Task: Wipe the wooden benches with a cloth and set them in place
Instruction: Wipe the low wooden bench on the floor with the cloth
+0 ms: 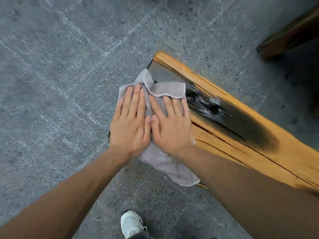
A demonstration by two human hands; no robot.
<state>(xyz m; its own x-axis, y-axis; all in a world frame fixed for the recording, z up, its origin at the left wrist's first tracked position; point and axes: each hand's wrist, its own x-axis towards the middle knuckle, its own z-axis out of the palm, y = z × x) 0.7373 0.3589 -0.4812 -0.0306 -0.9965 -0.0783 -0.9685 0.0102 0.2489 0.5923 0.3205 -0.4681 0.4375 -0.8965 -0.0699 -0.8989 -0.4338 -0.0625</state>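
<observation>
A long wooden bench (241,135) runs from the upper middle to the lower right, orange-brown with dark charred patches and long cracks. A grey cloth (165,90) lies spread over its near-left end, one corner hanging off the bench edge toward me. My left hand (131,121) and my right hand (170,125) press flat on the cloth side by side, fingers stretched out and pointing away from me, thumbs nearly touching. The cloth and hands hide the bench surface beneath them.
Grey stone floor tiles (60,83) surround the bench. Part of a second wooden bench (290,35) shows at the upper right. My white shoe (131,223) stands on the floor at the bottom, left of the bench.
</observation>
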